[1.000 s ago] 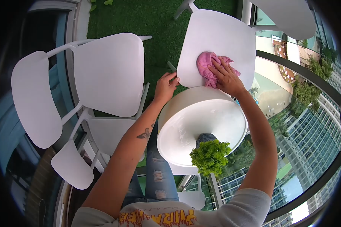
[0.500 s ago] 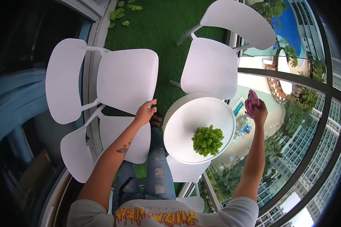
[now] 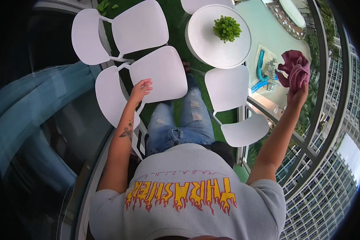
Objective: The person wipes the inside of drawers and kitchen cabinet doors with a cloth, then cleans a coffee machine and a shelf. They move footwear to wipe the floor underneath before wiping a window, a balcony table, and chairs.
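My right hand [image 3: 298,97] is raised on the right, its fingers closed round a crumpled mauve cloth [image 3: 295,71] that bunches up above the fist. Behind the cloth, in this view, lie the glass side and the pool area far below. My left hand [image 3: 141,90] holds nothing; its fingers are loosely bent and apart. It overlaps the seat of the nearer left white chair [image 3: 160,74]. Between my hands and farther forward stands a round white table [image 3: 200,36] with a small green potted plant [image 3: 227,29] on it.
Another white chair [image 3: 140,28] stands at the far left, and one [image 3: 227,88] is tucked near the table. A dark frame rail [image 3: 264,112] runs along the glass on the right. Sliding glass with a blue curtain [image 3: 44,88] is at left. Green turf [image 3: 184,110] covers the floor.
My view has tipped down and shifted, so the table and chairs sit higher in it. My right hand has risen with the cloth, which now hangs more spread out.
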Demonstrator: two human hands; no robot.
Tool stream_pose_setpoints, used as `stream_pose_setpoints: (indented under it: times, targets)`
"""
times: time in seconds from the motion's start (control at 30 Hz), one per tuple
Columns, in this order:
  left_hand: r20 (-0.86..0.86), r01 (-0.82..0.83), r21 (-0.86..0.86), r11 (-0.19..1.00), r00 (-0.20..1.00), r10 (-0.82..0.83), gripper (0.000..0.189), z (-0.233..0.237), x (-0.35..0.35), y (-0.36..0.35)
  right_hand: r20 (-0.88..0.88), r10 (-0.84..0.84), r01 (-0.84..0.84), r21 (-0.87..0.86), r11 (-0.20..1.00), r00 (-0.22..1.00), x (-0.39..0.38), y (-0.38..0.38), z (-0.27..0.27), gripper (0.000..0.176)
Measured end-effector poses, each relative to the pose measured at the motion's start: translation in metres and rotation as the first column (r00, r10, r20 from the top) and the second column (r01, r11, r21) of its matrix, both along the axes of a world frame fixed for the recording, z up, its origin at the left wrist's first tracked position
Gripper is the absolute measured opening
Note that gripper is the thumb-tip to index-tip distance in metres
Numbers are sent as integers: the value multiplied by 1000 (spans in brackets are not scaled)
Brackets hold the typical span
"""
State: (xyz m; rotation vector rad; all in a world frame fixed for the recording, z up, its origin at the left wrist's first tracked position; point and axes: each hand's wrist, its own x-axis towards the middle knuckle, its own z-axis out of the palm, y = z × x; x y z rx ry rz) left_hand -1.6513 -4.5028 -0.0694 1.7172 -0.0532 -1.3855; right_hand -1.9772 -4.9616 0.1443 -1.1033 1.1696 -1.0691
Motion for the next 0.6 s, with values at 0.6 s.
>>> stream_pose_setpoints:
  times: [0.6]
  targets:
    - [136, 776, -87, 625, 631, -764, 30, 21, -199, -77, -457, 201, 234, 728, 645, 867, -283, 298, -163, 72]
